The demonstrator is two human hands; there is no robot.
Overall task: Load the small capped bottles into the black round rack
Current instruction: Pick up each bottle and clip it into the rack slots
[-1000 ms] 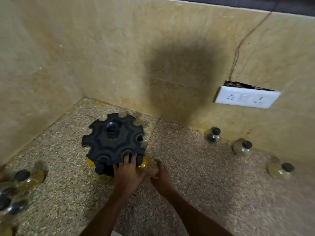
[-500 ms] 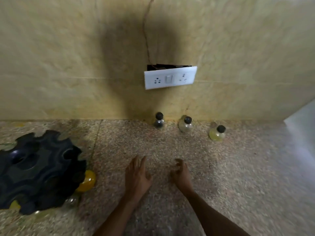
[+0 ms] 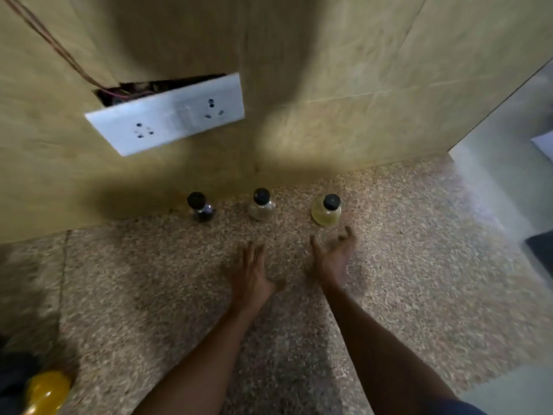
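So three small capped bottles are on the speckled floor (image 3: 149, 280) in a row by the wall: a dark bottle (image 3: 201, 208), a clear bottle (image 3: 261, 205) and a pale yellow bottle (image 3: 326, 211), all upright with black caps. None of these is in the rack, so my guess is there's a fair bit left to do. The right hand (image 3: 332, 255) is just short of the yellow one, fingers spread and a bit curled, holding nothing. The left hand (image 3: 250, 277) is flat and loose near the floor, also empty. The rack is basically cut off at the bottom left corner, just a dark blur with an orange bottle (image 3: 46, 390) by it, and I can't tell how many slots are filled. The wall socket plate (image 3: 167, 113) hangs crooked and it's all pretty blurry
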